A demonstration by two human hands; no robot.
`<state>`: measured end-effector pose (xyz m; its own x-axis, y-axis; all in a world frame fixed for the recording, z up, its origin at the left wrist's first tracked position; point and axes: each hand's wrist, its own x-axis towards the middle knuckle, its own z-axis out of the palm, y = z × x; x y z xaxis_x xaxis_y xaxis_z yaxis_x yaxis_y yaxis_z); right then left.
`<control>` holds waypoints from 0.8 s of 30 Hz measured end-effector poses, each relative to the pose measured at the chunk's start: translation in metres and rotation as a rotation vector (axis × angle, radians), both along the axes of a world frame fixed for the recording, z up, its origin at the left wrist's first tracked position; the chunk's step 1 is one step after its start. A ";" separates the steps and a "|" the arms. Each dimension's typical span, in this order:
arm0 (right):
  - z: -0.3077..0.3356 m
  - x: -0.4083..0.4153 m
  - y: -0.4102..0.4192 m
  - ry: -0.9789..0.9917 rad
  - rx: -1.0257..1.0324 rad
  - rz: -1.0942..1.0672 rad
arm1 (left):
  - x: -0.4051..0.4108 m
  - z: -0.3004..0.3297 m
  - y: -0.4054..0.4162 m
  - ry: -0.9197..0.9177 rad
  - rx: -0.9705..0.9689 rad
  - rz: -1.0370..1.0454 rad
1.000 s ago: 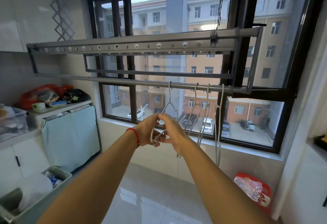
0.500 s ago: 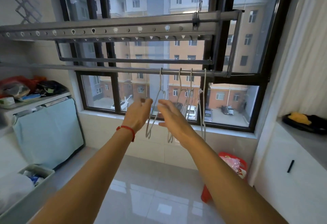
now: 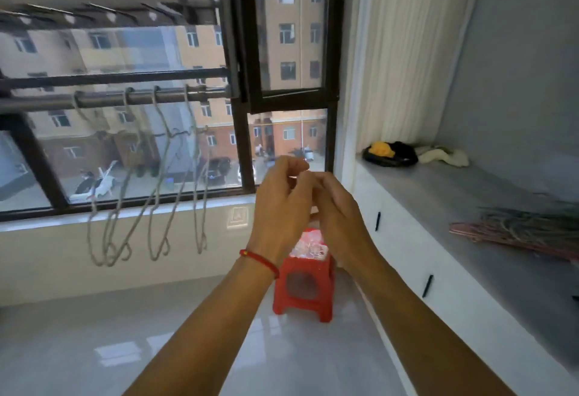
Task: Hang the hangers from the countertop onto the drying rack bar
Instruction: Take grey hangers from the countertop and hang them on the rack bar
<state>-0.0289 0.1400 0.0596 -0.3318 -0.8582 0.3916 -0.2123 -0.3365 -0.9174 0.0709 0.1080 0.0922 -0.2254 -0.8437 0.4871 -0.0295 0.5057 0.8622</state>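
Note:
Several pale wire hangers (image 3: 155, 198) hang side by side from the lower drying rack bar (image 3: 141, 99) in front of the window at the left. A loose pile of wire hangers (image 3: 517, 228), grey and pinkish, lies on the grey countertop (image 3: 445, 195) at the right. My left hand (image 3: 279, 204), with a red cord at the wrist, and my right hand (image 3: 340, 211) are raised close together mid-frame, between the rack and the countertop. Their fingers are loosely curled and hold nothing. Both hands are well to the right of the hung hangers.
A red plastic stool (image 3: 302, 286) with a crinkled bag on it stands on the glossy floor below my hands. A black and yellow cloth (image 3: 390, 151) and a cream cloth (image 3: 443, 156) lie at the countertop's far end. White cabinet fronts (image 3: 404, 248) run under the counter.
My hands have let go of the hanger on the bar and drawn together. The view has swung right, so the countertop and its pile of hangers have come into sight.

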 end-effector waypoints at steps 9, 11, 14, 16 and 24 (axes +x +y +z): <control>-0.104 -0.265 0.059 -0.160 0.341 -0.535 | -0.262 -0.099 -0.011 -0.334 0.438 -0.347; -0.123 -0.303 0.073 -0.241 0.375 -0.662 | -0.312 -0.115 -0.003 -0.407 0.448 -0.432; -0.145 -0.348 0.080 -0.320 0.393 -0.828 | -0.374 -0.134 0.003 -0.524 0.435 -0.576; -0.152 -0.371 0.080 -0.372 0.416 -0.891 | -0.410 -0.141 0.004 -0.604 0.455 -0.669; -0.182 -0.439 0.040 -0.468 0.484 -0.956 | -0.515 -0.173 -0.028 -0.785 0.556 -0.854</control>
<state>-0.4683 0.1799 -0.1228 -0.9485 -0.2071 -0.2398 0.2031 0.1835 -0.9618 -0.4437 0.0797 -0.0810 -0.8571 -0.3364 -0.3902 -0.4688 0.1953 0.8614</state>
